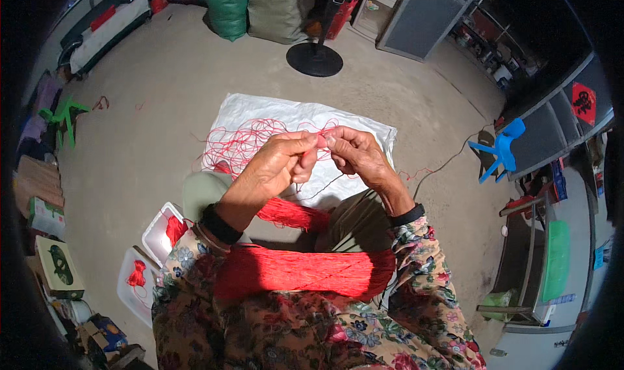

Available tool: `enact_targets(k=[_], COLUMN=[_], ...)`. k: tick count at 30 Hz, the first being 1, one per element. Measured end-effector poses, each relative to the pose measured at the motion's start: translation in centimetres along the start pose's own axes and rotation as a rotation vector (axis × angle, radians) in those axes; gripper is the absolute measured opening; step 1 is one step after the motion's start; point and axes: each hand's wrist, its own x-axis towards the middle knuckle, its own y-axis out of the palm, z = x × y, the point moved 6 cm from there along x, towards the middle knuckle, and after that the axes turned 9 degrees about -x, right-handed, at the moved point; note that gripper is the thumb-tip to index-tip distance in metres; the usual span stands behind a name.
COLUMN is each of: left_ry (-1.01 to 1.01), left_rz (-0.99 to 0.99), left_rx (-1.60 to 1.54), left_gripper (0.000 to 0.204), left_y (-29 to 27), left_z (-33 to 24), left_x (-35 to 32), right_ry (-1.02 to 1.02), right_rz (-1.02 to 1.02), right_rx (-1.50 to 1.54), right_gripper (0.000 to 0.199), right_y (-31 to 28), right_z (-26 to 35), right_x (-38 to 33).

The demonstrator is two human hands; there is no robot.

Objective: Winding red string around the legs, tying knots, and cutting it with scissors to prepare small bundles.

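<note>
My left hand (276, 162) and my right hand (361, 152) meet in front of me above a white cloth (361, 119) on the floor. Both are closed in a pinch, fingertips almost touching, with thin red cord between them; its exact lie at the fingertips is too small to make out. Loose loops of red cord (237, 139) spread over the cloth behind and left of my hands. A thick hank of red cord (305, 272) lies across my lap, and a smaller red bundle (292, 215) sits between my knees.
Two white trays with red cord, an upper tray (151, 240) and a lower tray (123, 285), stand at my left. A blue stool (500, 147) is to the right, a green stool (65, 115) far left. A fan base (314, 59) and sacks (276, 12) stand ahead.
</note>
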Motion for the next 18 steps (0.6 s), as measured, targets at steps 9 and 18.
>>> enact_targets(k=[9,18], left_ry=[0.099,0.119], left_rz=[0.080,0.039], left_rx=[-0.120,-0.087], left_gripper=[0.028,0.031], left_y=[1.7,1.0], left_z=[-1.0,-1.4], left_x=[0.1,-0.1], right_ry=[-0.030,-0.091], right_rz=[-0.015,-0.051], right_rx=[0.068,-0.056], right_gripper=[0.020,0.019], right_y=[1.0,1.4], right_z=[-0.1,0.7], right_x=[0.1,-0.2])
